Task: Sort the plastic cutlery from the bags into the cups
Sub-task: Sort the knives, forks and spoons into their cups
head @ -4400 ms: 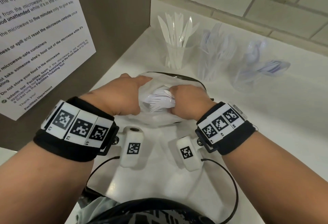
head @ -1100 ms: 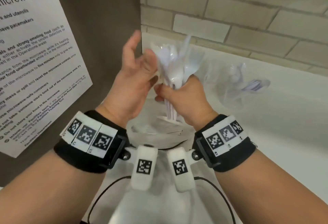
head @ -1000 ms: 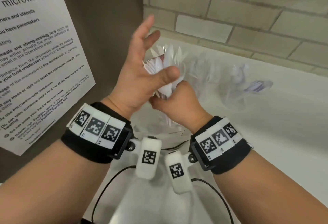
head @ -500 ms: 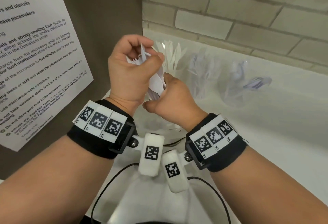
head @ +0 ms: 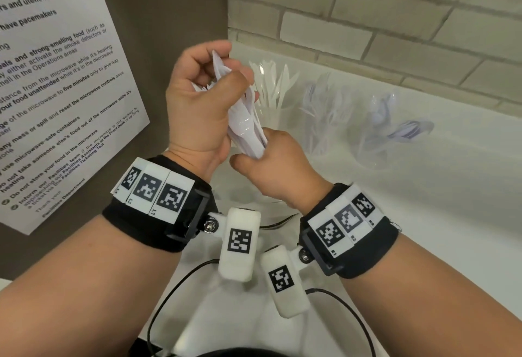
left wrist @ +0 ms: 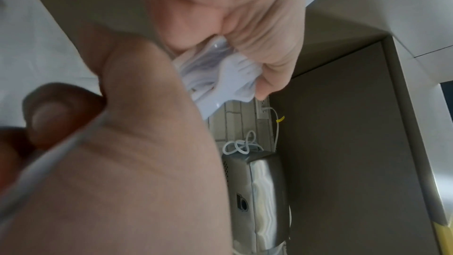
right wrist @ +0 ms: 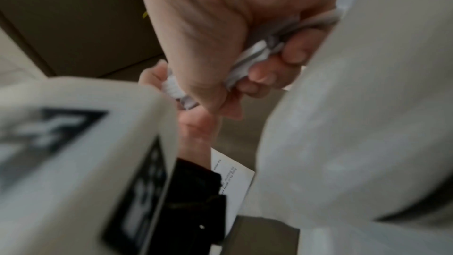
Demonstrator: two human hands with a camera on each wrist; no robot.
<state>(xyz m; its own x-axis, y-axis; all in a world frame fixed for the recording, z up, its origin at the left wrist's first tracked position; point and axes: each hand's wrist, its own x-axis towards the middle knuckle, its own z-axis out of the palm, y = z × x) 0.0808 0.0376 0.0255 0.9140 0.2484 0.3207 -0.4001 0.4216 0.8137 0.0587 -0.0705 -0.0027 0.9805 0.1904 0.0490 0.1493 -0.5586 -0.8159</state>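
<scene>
Both hands hold one bundle of white plastic cutlery (head: 245, 125) above the tabletop (head: 423, 215) — left hand (head: 197, 108) curled round its upper end, right hand (head: 278, 167) gripping its lower end — just in front of the knife cup (head: 275, 113).

wall: pale brick wall (head: 367, 17) past the hands | side: brown panel (head: 175, 3) with a white paper sign (head: 56, 79) | below: white counter (head: 423, 229)

White counter (head: 423, 215) with 3 clear cups (head: 324, 119)
</scene>
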